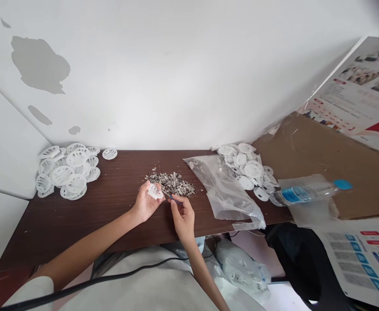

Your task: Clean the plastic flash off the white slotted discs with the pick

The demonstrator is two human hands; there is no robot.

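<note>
Between the fingers of my left hand is a white slotted plastic disc, tilted over the table. My right hand grips a thin tool with a dark blue handle, its kind too small to make out. The tool's slim tip reaches toward the disc's right edge; whether it touches I cannot tell. Just behind both hands lies a heap of small grey and white scraps.
Slotted white discs are piled at the left, a single disc beside them. More white pieces lie at the right, near a clear plastic bag, a water bottle and cardboard. A white wall bounds the dark table.
</note>
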